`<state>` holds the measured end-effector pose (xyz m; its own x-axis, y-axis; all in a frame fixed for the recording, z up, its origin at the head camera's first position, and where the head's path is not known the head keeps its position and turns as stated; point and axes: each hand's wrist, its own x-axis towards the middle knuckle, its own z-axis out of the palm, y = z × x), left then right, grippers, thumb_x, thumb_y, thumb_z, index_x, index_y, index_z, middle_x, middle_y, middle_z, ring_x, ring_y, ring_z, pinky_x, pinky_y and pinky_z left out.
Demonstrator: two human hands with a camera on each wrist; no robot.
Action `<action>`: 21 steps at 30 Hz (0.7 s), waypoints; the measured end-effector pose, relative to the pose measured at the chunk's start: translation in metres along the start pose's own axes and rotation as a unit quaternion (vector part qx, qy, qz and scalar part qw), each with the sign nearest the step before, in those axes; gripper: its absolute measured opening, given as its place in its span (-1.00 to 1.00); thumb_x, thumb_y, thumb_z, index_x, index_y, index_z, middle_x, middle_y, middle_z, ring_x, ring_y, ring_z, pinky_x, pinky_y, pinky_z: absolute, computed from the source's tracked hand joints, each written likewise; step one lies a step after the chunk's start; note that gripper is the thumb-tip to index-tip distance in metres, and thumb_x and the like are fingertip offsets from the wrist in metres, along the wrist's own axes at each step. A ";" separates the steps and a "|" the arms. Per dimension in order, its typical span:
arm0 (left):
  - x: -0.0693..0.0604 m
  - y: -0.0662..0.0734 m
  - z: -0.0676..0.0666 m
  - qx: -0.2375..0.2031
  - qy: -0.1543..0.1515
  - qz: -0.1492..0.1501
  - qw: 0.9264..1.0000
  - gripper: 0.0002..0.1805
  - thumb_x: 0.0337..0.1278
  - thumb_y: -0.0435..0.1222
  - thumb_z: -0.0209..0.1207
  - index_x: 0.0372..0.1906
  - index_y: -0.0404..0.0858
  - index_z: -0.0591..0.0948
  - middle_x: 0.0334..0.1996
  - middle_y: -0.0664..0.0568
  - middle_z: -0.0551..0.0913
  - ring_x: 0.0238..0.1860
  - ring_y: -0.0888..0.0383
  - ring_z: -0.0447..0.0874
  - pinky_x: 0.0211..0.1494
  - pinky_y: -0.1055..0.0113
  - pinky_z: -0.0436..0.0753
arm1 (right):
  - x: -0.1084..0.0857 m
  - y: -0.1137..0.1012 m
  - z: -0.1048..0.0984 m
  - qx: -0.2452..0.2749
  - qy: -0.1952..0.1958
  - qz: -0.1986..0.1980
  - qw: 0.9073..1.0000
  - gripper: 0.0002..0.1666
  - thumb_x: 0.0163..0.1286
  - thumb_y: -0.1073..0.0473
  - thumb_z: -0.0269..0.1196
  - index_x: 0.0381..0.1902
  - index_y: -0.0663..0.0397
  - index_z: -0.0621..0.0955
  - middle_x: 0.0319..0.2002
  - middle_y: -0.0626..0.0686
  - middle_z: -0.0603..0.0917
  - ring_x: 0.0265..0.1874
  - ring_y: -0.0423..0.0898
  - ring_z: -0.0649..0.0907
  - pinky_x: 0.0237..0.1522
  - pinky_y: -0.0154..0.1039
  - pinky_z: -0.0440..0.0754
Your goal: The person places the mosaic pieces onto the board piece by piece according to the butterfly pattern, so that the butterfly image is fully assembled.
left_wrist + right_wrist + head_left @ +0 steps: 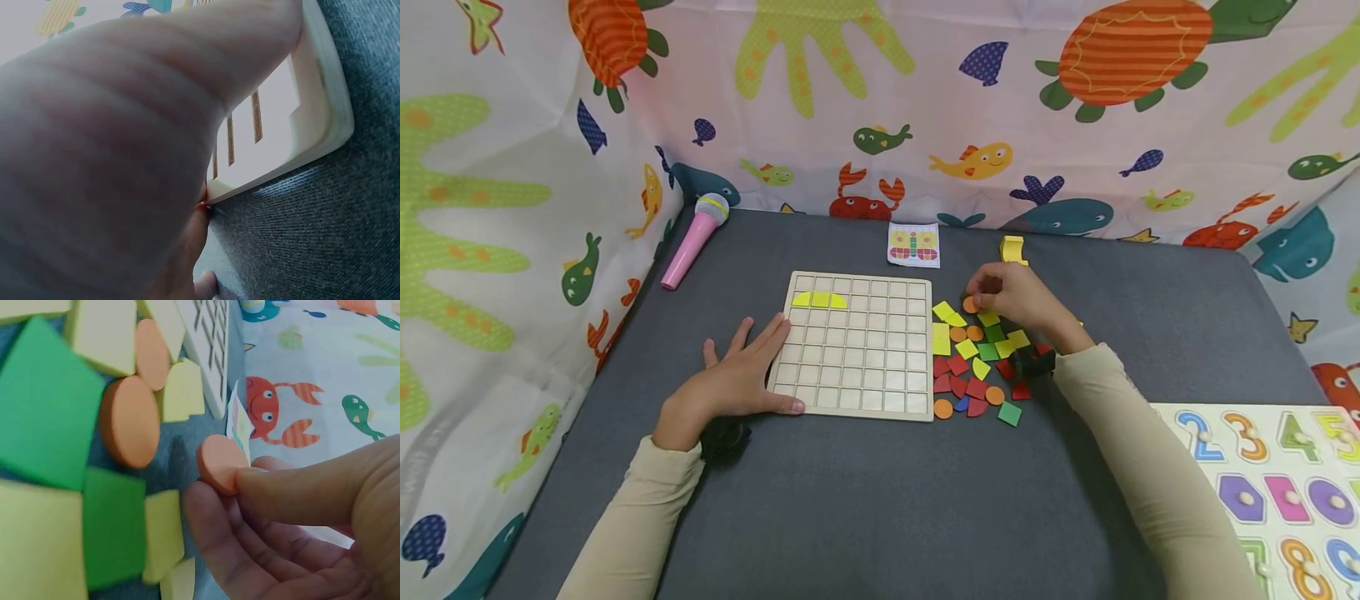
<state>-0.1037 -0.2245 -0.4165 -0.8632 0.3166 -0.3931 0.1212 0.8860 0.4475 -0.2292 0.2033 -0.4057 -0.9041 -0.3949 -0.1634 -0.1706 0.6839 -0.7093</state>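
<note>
Grid board [850, 413] on table [880, 500]: three yellow pieces [821, 300] in second row. Left grip [733, 379] unclenched, fingers spread at board's edge. Right grip [1018, 293] pinches one orange disc [220, 461], right of board; four discs [995, 395] loose nearby.

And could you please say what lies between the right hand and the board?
In the head view, yellow pieces and orange discs lie between the right hand and board.
</note>
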 end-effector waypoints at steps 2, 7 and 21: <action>0.000 0.000 0.000 -0.002 0.000 -0.001 1.000 0.45 0.03 0.32 0.50 0.78 -0.16 -0.13 0.77 -0.09 -0.21 0.68 -0.39 -0.45 0.36 -0.69 -0.40 | 0.003 -0.002 0.001 0.022 0.004 0.004 1.000 -0.86 0.58 0.35 0.29 0.00 0.24 0.74 -0.12 0.19 0.73 -0.14 0.12 0.67 -0.03 -0.11 0.70; -0.001 0.000 0.000 -0.005 0.002 0.003 1.000 0.45 0.03 0.32 0.50 0.78 -0.15 -0.13 0.77 -0.08 -0.22 0.69 -0.38 -0.46 0.36 -0.68 -0.43 | 0.013 -0.010 0.006 0.070 -0.008 -0.011 0.997 -0.79 0.58 0.35 0.30 0.08 0.27 0.75 -0.09 0.23 0.74 -0.14 0.13 0.71 -0.03 -0.12 0.71; 0.000 -0.003 0.001 -0.008 0.005 0.005 1.000 0.45 0.03 0.33 0.49 0.78 -0.13 -0.15 0.77 -0.04 -0.24 0.69 -0.35 -0.48 0.37 -0.66 -0.45 | 0.049 -0.056 0.047 0.089 -0.032 -0.079 0.992 -0.73 0.52 0.39 0.32 0.10 0.25 0.80 0.03 0.15 0.78 0.00 0.06 0.68 0.02 -0.10 0.66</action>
<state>-0.1040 -0.2267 -0.4186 -0.8671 0.3223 -0.3798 0.1230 0.8774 0.4637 -0.2453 0.1167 -0.4057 -0.8441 -0.5303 -0.0794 -0.2307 0.4928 -0.8390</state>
